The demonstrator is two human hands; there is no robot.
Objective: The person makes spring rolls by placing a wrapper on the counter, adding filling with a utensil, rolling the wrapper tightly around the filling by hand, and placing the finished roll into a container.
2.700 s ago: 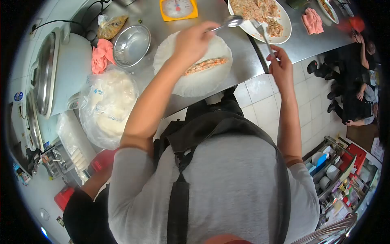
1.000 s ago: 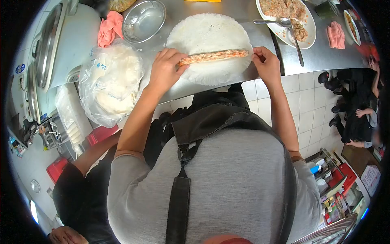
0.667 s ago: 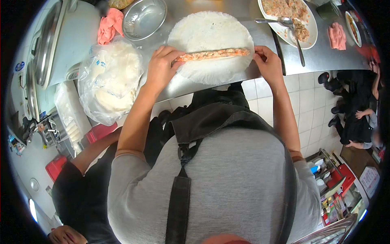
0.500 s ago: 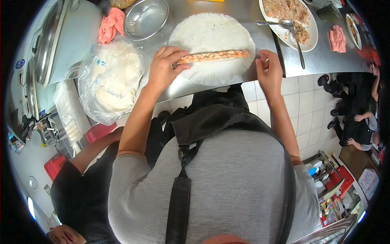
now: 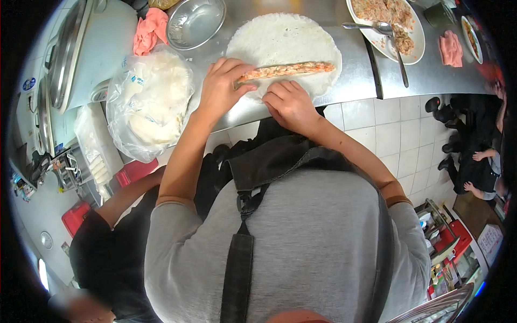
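Observation:
A round white wrapper sheet [image 5: 285,40] lies flat on the steel counter, with a long strip of orange-flecked filling [image 5: 291,70] across it. My left hand [image 5: 222,86] rests at the strip's left end, thumb on the near side and fingers on the far side, with a gap between them. Over the wrapper's near edge, my right hand [image 5: 291,106] has its fingers curled down at the sheet, below the strip's middle. Those fingertips partly hide the edge they press on.
Left of the wrapper sit a plastic bag of white sheets [image 5: 151,107], a metal bowl [image 5: 195,24] and a pink cloth [image 5: 151,31]. At right are an oval plate of filling [image 5: 413,51] with spoons and another pink cloth [image 5: 450,48]. A person in black [image 5: 126,247] stands at my left.
My right hand has moved left from beside the wrapper's right edge to its near edge, fingers now curled there. My left hand has stayed at the strip's left end.

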